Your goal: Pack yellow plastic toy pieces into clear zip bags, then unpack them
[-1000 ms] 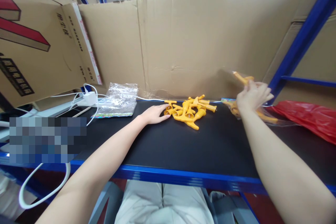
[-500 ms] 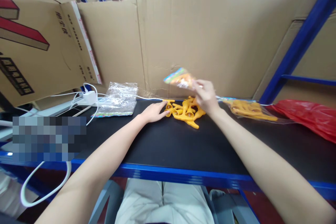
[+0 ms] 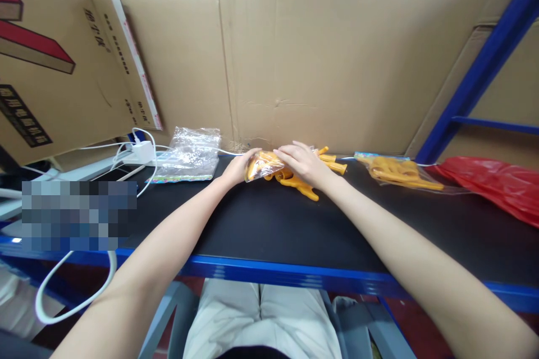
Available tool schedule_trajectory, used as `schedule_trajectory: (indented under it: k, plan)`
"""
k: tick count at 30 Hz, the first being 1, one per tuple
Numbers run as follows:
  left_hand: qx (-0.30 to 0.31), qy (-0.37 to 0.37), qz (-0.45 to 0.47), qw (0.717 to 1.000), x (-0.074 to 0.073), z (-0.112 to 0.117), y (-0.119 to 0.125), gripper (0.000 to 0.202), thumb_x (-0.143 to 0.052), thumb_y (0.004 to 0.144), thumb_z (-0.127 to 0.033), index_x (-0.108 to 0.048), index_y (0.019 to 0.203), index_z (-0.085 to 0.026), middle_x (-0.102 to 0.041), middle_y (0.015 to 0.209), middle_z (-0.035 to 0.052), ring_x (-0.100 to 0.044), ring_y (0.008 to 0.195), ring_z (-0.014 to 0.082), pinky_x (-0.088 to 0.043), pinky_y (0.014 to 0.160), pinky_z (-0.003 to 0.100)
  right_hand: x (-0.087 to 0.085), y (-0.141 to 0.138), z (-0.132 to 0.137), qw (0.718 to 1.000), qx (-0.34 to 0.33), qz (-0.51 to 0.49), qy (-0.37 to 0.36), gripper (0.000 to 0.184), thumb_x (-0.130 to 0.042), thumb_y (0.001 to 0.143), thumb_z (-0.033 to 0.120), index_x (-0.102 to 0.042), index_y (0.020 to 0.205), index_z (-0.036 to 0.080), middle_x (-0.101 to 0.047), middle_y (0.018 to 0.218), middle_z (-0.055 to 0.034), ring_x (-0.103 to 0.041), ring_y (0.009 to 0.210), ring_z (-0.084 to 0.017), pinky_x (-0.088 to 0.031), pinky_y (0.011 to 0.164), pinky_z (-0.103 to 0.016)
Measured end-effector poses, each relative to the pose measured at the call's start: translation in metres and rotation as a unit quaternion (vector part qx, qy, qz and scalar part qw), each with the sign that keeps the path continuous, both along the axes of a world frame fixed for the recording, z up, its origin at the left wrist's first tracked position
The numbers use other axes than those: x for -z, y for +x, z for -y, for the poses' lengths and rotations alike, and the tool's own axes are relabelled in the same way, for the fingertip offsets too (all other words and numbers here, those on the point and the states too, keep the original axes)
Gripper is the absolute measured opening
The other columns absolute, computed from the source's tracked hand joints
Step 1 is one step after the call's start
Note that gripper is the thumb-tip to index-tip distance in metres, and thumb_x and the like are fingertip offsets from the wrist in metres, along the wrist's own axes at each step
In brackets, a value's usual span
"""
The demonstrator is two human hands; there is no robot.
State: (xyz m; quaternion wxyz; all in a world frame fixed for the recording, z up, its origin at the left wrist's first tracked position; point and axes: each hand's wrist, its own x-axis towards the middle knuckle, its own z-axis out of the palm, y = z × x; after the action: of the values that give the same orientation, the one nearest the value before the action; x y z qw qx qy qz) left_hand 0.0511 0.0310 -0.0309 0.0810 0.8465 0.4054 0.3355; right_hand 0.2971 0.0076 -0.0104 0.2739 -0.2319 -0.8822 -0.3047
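One crinkly clear bag (image 3: 264,163) | left hand (image 3: 236,169), right hand (image 3: 305,165) clasped on it | smooth, forked yellow pieces (image 3: 300,186) heaped beside

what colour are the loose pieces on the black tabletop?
Yellow-orange. The loose, branching, plastic-looking pieces, partly covered by the right hand, show best in the head view.

Head view: worn high, facing forward and down
Cardboard wall (image 3: 337,67): faced head-on, across upper frame
Lap (image 3: 261,320): close below, bottom centre
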Motion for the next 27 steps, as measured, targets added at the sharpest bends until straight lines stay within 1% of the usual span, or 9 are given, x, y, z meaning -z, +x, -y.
schedule_trajectory:
  k: [3, 6, 8, 11, 14, 18, 22, 24, 27]
  plan:
    - [-0.046, 0.046, -0.037, 0.997, -0.004, 0.005, 0.004, 0.051, -0.064, 0.067, -0.027, -0.053, 0.116, -0.020, -0.067, 0.106, 0.0092, -0.063, 0.096, 0.0267, -0.048, 0.080, 0.036, -0.005, 0.000, 0.004, 0.995, 0.098, -0.035, -0.002, 0.046, -0.036, 0.088, 0.014, -0.039, 0.134, 0.017, -0.055, 0.122, -0.0121, -0.048, 0.113, -0.023, -0.021, 0.102, -0.052]
    - [-0.068, 0.072, -0.023, 0.995, -0.006, 0.009, 0.010, 0.037, -0.057, 0.073, -0.022, -0.054, 0.109, -0.021, -0.069, 0.093, 0.0060, -0.065, 0.083, 0.0223, -0.048, 0.072, 0.031, -0.013, -0.003, 0.012, 0.983, 0.170, -0.063, -0.009, 0.052, -0.044, 0.083, 0.015, -0.038, 0.135, 0.015, -0.058, 0.117, -0.0143, -0.051, 0.106, -0.026, -0.021, 0.098, -0.053]
    - [-0.076, 0.084, -0.018, 0.993, -0.008, 0.012, 0.014, 0.033, -0.054, 0.075, -0.019, -0.053, 0.108, -0.021, -0.069, 0.088, 0.0045, -0.065, 0.079, 0.0206, -0.047, 0.068, 0.028, -0.019, -0.004, 0.018, 0.978, 0.199, -0.064, -0.017, 0.053, -0.045, 0.081, 0.016, -0.040, 0.134, 0.015, -0.060, 0.113, -0.0146, -0.052, 0.100, -0.027, -0.023, 0.095, -0.053]
    - [-0.081, 0.089, -0.023, 0.992, -0.010, 0.016, 0.016, 0.033, -0.051, 0.077, -0.018, -0.051, 0.111, -0.021, -0.069, 0.089, 0.0047, -0.066, 0.081, 0.0208, -0.046, 0.068, 0.027, -0.026, -0.005, 0.024, 0.972, 0.228, -0.053, -0.029, 0.050, -0.048, 0.080, 0.019, -0.044, 0.130, 0.016, -0.062, 0.108, -0.0143, -0.052, 0.094, -0.027, -0.023, 0.091, -0.052]
    - [-0.088, 0.094, -0.036, 0.991, -0.010, 0.017, 0.016, 0.037, -0.049, 0.079, -0.018, -0.048, 0.116, -0.022, -0.069, 0.089, 0.0048, -0.066, 0.082, 0.0213, -0.046, 0.068, 0.027, -0.029, -0.005, 0.026, 0.967, 0.248, -0.033, -0.050, 0.042, -0.048, 0.080, 0.018, -0.052, 0.122, 0.016, -0.064, 0.099, -0.0120, -0.053, 0.088, -0.025, -0.024, 0.089, -0.050]
    - [-0.093, 0.128, -0.042, 0.986, -0.009, 0.014, 0.014, 0.044, -0.047, 0.081, -0.019, -0.041, 0.125, -0.023, -0.068, 0.098, 0.0057, -0.066, 0.084, 0.0213, -0.048, 0.070, 0.029, -0.029, -0.003, 0.025, 0.972, 0.230, -0.039, -0.035, 0.030, -0.040, 0.083, 0.012, -0.061, 0.103, 0.020, -0.066, 0.091, -0.0074, -0.053, 0.085, -0.022, -0.025, 0.087, -0.044]
    - [-0.088, 0.167, -0.040, 0.981, -0.012, 0.015, 0.014, 0.052, -0.045, 0.082, -0.017, -0.033, 0.132, -0.025, -0.064, 0.113, 0.0054, -0.064, 0.095, 0.0194, -0.048, 0.076, 0.028, -0.019, 0.007, 0.011, 0.982, 0.167, -0.087, 0.008, 0.036, -0.037, 0.086, 0.011, -0.059, 0.112, 0.022, -0.063, 0.109, -0.0078, -0.052, 0.098, -0.021, -0.027, 0.093, -0.041]
    - [-0.101, 0.178, -0.065, 0.977, -0.012, 0.015, 0.014, 0.049, -0.044, 0.085, -0.018, -0.035, 0.132, -0.025, -0.064, 0.113, 0.0055, -0.064, 0.094, 0.0196, -0.048, 0.075, 0.028, -0.008, 0.014, 0.000, 0.985, 0.142, -0.100, -0.020, 0.040, -0.041, 0.083, 0.010, -0.057, 0.118, 0.020, -0.060, 0.115, -0.0096, -0.052, 0.104, -0.021, -0.030, 0.094, -0.041]
    - [-0.126, 0.176, -0.125, 0.968, -0.011, 0.013, 0.012, 0.041, -0.043, 0.087, -0.021, -0.042, 0.127, -0.024, -0.069, 0.100, 0.0047, -0.067, 0.085, 0.0198, -0.048, 0.072, 0.028, 0.009, 0.020, -0.013, 0.981, 0.106, -0.085, -0.139, 0.047, -0.051, 0.076, 0.012, -0.054, 0.122, 0.019, -0.060, 0.118, -0.0104, -0.053, 0.108, -0.023, -0.037, 0.092, -0.040]
